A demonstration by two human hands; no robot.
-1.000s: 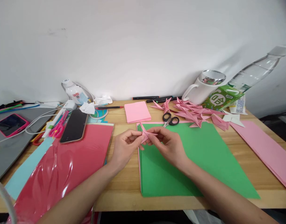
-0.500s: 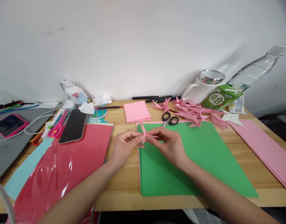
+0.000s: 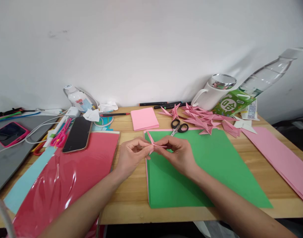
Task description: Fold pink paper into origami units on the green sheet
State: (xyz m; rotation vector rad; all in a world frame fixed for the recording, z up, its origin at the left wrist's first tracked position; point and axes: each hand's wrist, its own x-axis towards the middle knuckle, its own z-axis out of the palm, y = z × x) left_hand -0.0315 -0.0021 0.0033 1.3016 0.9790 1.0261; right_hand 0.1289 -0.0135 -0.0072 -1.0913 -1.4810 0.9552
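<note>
A small pink folded paper piece (image 3: pixel 151 140) with thin pointed arms is pinched between my two hands. My left hand (image 3: pixel 133 153) grips its left side between thumb and fingers. On the right side my right hand (image 3: pixel 178 150) pinches it the same way; the fingertips partly cover the paper. Both hands hover over the left edge of a green paper stack (image 3: pixel 206 172). Just beyond them lie scissors with black handles (image 3: pixel 178 126) and a square stack of pink paper (image 3: pixel 144 118). Several similar pink folded pieces (image 3: pixel 203 120) are heaped at the back right.
A white mug (image 3: pixel 213 92), a green carton (image 3: pixel 233 102) and a tilted clear bottle (image 3: pixel 270 74) stand behind the heap. Pink sheets (image 3: pixel 277 158) lie at right. To the left are a red paper pack (image 3: pixel 74 172), a phone (image 3: pixel 77 134) and pink scissors (image 3: pixel 61 134).
The folded paper has tilted slightly between my fingertips, and its upper point leans more to the left. My hands stay in nearly the same place. The view has shifted slightly.
</note>
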